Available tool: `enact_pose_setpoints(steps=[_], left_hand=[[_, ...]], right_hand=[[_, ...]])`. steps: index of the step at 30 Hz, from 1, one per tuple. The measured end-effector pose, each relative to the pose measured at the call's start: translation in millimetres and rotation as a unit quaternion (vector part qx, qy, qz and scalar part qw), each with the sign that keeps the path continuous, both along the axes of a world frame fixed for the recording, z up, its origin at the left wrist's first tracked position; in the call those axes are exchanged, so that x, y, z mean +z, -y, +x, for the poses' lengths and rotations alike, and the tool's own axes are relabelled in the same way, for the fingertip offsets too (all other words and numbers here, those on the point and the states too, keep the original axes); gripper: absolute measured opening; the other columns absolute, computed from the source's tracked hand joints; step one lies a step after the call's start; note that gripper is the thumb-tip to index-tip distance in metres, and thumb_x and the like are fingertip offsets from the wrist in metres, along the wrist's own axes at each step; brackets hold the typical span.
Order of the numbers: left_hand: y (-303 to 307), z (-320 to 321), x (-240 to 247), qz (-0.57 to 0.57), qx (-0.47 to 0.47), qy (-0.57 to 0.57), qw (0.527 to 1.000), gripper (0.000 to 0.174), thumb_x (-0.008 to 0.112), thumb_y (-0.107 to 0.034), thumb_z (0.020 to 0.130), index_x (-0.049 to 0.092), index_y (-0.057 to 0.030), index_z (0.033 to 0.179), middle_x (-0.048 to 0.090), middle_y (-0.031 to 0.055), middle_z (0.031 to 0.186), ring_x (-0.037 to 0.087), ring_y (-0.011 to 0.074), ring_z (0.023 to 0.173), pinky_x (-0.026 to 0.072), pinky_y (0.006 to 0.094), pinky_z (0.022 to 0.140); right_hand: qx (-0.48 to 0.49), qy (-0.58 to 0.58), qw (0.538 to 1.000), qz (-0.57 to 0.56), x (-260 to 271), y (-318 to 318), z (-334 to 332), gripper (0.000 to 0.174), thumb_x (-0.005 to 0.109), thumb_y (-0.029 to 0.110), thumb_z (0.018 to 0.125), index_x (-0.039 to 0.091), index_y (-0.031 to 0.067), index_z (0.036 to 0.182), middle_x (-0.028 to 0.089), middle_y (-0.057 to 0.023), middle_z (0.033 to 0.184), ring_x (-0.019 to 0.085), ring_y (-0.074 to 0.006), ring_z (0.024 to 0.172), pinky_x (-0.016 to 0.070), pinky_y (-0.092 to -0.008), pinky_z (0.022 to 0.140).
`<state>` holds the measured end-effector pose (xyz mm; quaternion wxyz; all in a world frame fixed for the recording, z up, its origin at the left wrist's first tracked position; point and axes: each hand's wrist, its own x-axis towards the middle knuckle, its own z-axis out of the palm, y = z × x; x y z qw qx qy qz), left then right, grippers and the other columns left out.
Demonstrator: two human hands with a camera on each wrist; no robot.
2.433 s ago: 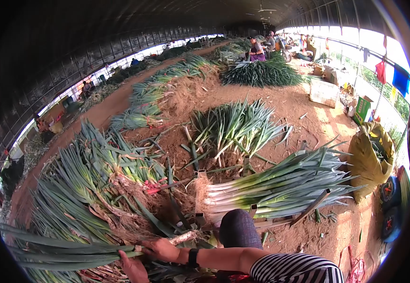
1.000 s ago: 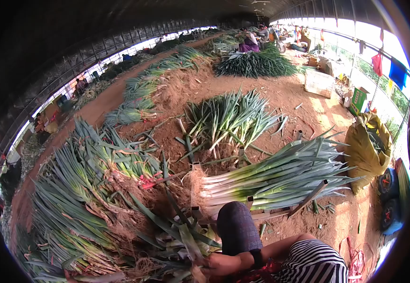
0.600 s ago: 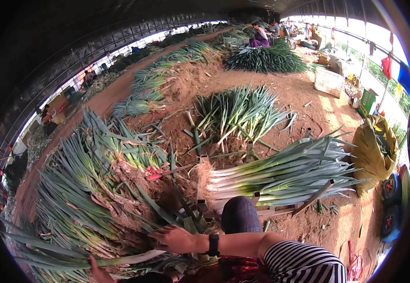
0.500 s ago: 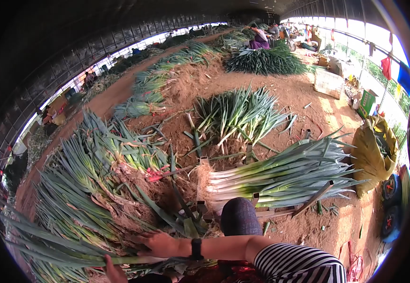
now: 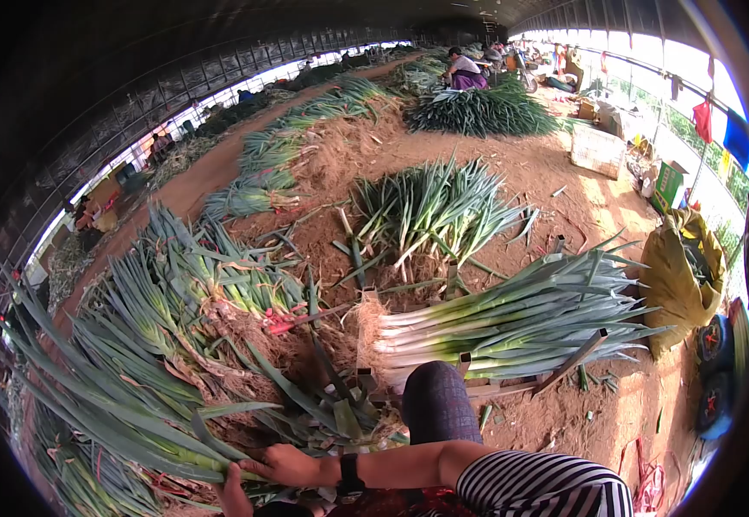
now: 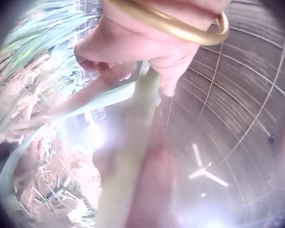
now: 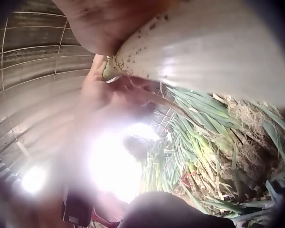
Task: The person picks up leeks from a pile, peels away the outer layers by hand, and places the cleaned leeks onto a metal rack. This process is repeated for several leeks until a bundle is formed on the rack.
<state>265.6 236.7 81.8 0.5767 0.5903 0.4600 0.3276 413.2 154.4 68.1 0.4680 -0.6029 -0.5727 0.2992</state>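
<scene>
A long leek [image 5: 133,422] with broad green leaves extends to the left over the heap in the head view. My left hand [image 5: 233,493], wearing a gold bangle in the left wrist view, grips it near where the leaves meet the stalk. Right beside it, my right hand [image 5: 286,467] has its fingers curled on the same leek. In the right wrist view the pale stalk [image 7: 204,52] is speckled with dirt and runs past my right palm [image 7: 109,23]. A loose strip of leaf [image 6: 102,99] hangs off to one side in the left wrist view.
Untrimmed leeks [image 5: 146,345] with shaggy roots lie heaped at the left. Cleaned leeks [image 5: 495,332] lie in a metal-posted rack [image 5: 465,362] in front of my knee [image 5: 439,405]. Another bundle [image 5: 439,207] stands behind it. A yellow sack [image 5: 680,284] is at the right; a seated person [image 5: 465,69] works farther back.
Both hands have come together on the leek, the right from over the stalk's lower end to beside the left. The leek's leaves have swung up over the heap.
</scene>
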Motion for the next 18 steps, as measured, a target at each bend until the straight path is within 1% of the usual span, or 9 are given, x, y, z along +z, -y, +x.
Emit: enact_pose_setpoints(steps=[2,3,4,5,7,11,14,17,18], left_hand=[[-12.7,-9.6,-11.6,-0.058,0.047,0.049,0.996,0.046,0.061,-0.024,0.085,0.050,0.0035,0.120,0.059,0.0171,0.108,0.059,0.0316,0.092,0.0481,0.0406,0.076],[-14.3,-14.1,-11.9,0.253,-0.016,-0.108,0.961,0.044,0.060,-0.022,0.085,0.051,0.0043,0.119,0.059,0.0200,0.108,0.058,0.0361,0.094,0.0473,0.0426,0.079],[-15.2,-17.2,-12.5,0.532,-0.078,-0.254,0.804,0.043,0.059,-0.020,0.084,0.051,0.0050,0.118,0.059,0.0229,0.107,0.057,0.0405,0.096,0.0464,0.0447,0.082],[-12.6,-18.7,-14.8,0.532,-0.078,-0.255,0.804,0.043,0.059,-0.020,0.084,0.051,0.0050,0.118,0.059,0.0229,0.107,0.057,0.0405,0.096,0.0464,0.0447,0.082],[12.1,-2.4,9.2,0.331,-0.041,-0.111,0.936,0.041,0.060,-0.020,0.083,0.054,0.0059,0.114,0.058,0.0262,0.106,0.055,0.0429,0.098,0.0463,0.0438,0.083],[-4.9,-15.3,-14.8,0.357,-0.053,-0.059,0.931,0.043,0.064,-0.025,0.083,0.055,0.0058,0.111,0.059,0.0250,0.107,0.056,0.0413,0.097,0.0461,0.0426,0.084],[2.8,-18.0,2.6,0.554,-0.071,-0.181,0.809,0.052,0.064,-0.038,0.082,0.056,0.0049,0.111,0.058,0.0232,0.109,0.056,0.0410,0.098,0.0454,0.0442,0.084],[-25.4,-30.3,-29.2,0.403,-0.050,-0.026,0.913,0.053,0.064,-0.038,0.082,0.056,0.0038,0.113,0.058,0.0210,0.109,0.055,0.0406,0.097,0.0441,0.0461,0.085],[-34.5,-37.6,-34.9,0.403,-0.052,-0.024,0.914,0.053,0.064,-0.038,0.082,0.056,0.0038,0.113,0.058,0.0210,0.109,0.055,0.0406,0.097,0.0441,0.0461,0.085]], right_hand=[[-0.072,0.036,0.991,0.107,13.7,8.6,0.4,0.045,0.043,0.041,0.093,0.058,-0.0009,0.087,0.053,-0.0231,0.062,0.052,-0.0418,0.059,0.0413,-0.0457,0.051],[-0.069,0.036,0.991,0.106,12.3,8.4,0.2,0.045,0.043,0.041,0.093,0.058,-0.0009,0.087,0.053,-0.0231,0.062,0.052,-0.0418,0.059,0.0413,-0.0457,0.051],[-0.074,0.047,0.990,0.111,10.1,7.5,0.8,0.044,0.044,0.040,0.093,0.058,-0.0009,0.087,0.053,-0.0231,0.062,0.053,-0.0417,0.060,0.0414,-0.0455,0.051],[-0.080,0.057,0.988,0.117,8.6,6.7,0.7,0.042,0.045,0.039,0.092,0.058,-0.0009,0.086,0.052,-0.0230,0.061,0.053,-0.0416,0.061,0.0416,-0.0453,0.051],[-0.077,0.037,0.988,0.127,7.0,5.8,0.2,0.042,0.045,0.038,0.093,0.058,-0.0011,0.086,0.052,-0.0232,0.062,0.052,-0.0419,0.060,0.0416,-0.0446,0.051],[-0.101,-0.067,0.987,0.106,-8.2,-5.6,-0.4,0.042,0.044,0.037,0.094,0.057,-0.0018,0.086,0.054,-0.0204,0.063,0.053,-0.0380,0.057,0.0425,-0.0419,0.051],[-0.087,-0.373,0.924,-0.017,12.3,-3.8,17.7,0.040,0.043,0.037,0.095,0.058,0.0001,0.089,0.056,-0.0051,0.061,0.052,-0.0122,0.056,0.0423,-0.0310,0.051],[-0.063,-0.504,0.861,0.021,-0.8,-21.2,26.8,0.040,0.043,0.037,0.096,0.059,0.0012,0.089,0.055,-0.0024,0.063,0.049,-0.0090,0.058,0.0399,-0.0271,0.050],[-0.071,-0.406,0.911,-0.011,-2.6,-20.7,34.4,0.040,0.043,0.037,0.096,0.058,0.0000,0.093,0.052,-0.0037,0.063,0.048,-0.0109,0.059,0.0408,-0.0309,0.050]])
